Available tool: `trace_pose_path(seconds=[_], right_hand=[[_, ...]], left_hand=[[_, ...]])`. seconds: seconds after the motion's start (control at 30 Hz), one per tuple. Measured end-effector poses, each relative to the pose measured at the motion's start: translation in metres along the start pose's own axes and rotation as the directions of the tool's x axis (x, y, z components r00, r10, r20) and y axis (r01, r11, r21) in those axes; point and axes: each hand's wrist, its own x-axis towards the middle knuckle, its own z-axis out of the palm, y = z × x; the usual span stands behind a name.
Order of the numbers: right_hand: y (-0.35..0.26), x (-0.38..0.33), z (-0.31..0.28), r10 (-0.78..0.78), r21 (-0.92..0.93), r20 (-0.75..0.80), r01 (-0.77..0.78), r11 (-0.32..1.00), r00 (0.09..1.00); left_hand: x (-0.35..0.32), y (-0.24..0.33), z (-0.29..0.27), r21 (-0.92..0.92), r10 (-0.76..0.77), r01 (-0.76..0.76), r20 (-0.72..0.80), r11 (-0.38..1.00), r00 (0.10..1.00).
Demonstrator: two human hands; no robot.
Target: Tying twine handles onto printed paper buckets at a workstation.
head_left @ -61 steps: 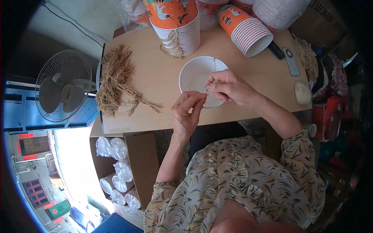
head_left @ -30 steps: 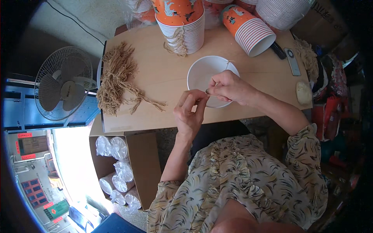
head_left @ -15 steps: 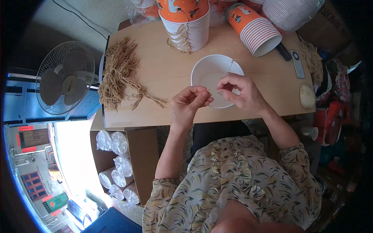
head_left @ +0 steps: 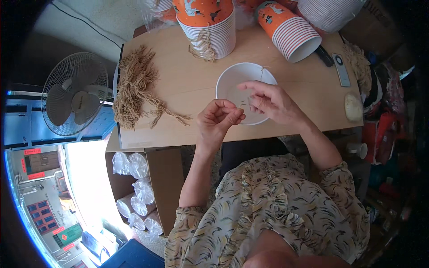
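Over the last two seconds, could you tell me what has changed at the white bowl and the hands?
The left hand and right hand have drawn a little apart, working a thin string between their fingertips over the white paper bowl. Relative to the table, the bowl hardly moved; the view itself shifted. The bundle of twine, the stacks of orange cups and the wooden table stayed as they were.

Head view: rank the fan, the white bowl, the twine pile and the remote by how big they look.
1. Fan
2. Twine pile, close to the fan, so unsure
3. White bowl
4. Remote
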Motion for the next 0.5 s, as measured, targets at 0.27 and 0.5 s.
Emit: trace_pose_path(seconds=[0.27,0.5], right_hand=[[0.008,0.007,-0.019,0.135,0.027,0.323,-0.151,0.988,0.937],[0.004,0.003,-0.015,0.107,0.073,0.127,-0.117,0.99,0.986]], left_hand=[[0.001,0.007,0.001,0.035,-0.014,0.012,0.059,0.999,0.998],[0.001,0.009,-0.004,0.115,-0.09,0.08,0.089,0.99,0.992]])
